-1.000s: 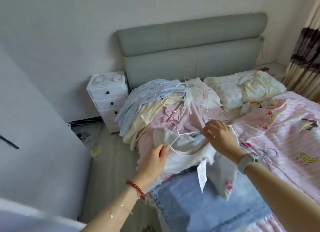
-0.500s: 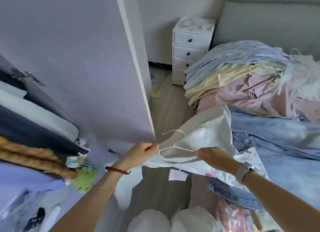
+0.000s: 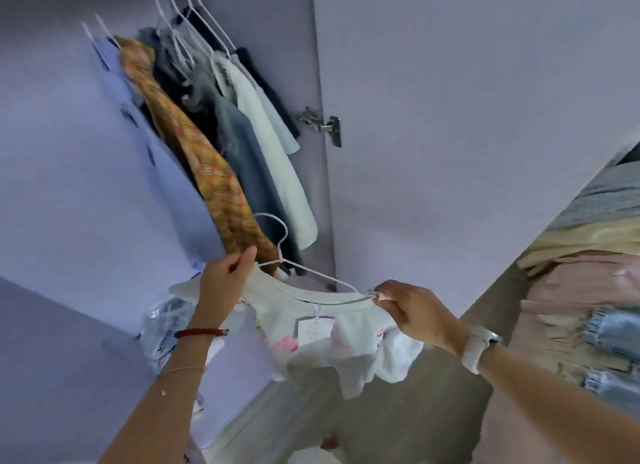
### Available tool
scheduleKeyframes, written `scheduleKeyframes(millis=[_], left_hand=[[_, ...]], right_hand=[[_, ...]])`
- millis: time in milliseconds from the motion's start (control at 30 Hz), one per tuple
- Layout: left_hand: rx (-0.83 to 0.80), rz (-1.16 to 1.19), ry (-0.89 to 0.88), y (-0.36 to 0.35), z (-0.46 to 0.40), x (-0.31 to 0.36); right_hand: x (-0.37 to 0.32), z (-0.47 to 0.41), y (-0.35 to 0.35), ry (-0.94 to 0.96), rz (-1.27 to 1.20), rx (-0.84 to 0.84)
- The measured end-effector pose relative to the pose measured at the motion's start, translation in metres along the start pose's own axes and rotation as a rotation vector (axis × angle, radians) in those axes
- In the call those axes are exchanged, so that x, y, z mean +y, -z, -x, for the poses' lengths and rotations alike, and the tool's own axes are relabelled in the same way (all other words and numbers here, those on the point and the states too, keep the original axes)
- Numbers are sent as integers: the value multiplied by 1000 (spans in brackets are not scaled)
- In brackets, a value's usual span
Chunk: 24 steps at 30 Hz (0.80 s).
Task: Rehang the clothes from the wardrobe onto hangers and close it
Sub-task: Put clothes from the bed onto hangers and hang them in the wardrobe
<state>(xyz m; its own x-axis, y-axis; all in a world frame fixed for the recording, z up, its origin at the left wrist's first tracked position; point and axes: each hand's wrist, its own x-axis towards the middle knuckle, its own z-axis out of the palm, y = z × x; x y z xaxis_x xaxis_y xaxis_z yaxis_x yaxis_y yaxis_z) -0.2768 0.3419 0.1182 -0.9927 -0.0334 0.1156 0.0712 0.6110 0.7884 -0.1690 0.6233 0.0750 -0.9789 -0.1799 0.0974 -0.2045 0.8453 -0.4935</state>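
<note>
- tag [image 3: 314, 329] on the top [image 3: 349, 339]: print too small to read.
- top white with pink print, on a white hanger [image 3: 304, 266], held before the open wardrobe [image 3: 323, 193].
- left hand [image 3: 225, 283] and right hand [image 3: 408, 308] pinch its shoulders, fingers clamped on cloth.

You face the open wardrobe [image 3: 86, 152], its row of hung clothes [image 3: 242, 145] inside on the left and the door [image 3: 467, 117] swung out to their right. Your left hand [image 3: 221, 283] and right hand [image 3: 412, 308] hold a T-shirt [image 3: 332, 342] on a wire hanger [image 3: 294, 256] in front of it, below the row. A clothes pile [image 3: 581, 273] lies at far right.
</note>
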Motion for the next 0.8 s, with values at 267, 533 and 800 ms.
scheduleKeyframes(millis=[267,533,800], left_hand=[[475,202,195,119,-41,-55],[680,108,199,181,-45,-70],[832,-269,-216,207,-59,0]], right_hand=[[-132,-112,-5,298,-26,54],[-231,-193,-20,262,-214,136],[-296,-278,1,221,-421,355]])
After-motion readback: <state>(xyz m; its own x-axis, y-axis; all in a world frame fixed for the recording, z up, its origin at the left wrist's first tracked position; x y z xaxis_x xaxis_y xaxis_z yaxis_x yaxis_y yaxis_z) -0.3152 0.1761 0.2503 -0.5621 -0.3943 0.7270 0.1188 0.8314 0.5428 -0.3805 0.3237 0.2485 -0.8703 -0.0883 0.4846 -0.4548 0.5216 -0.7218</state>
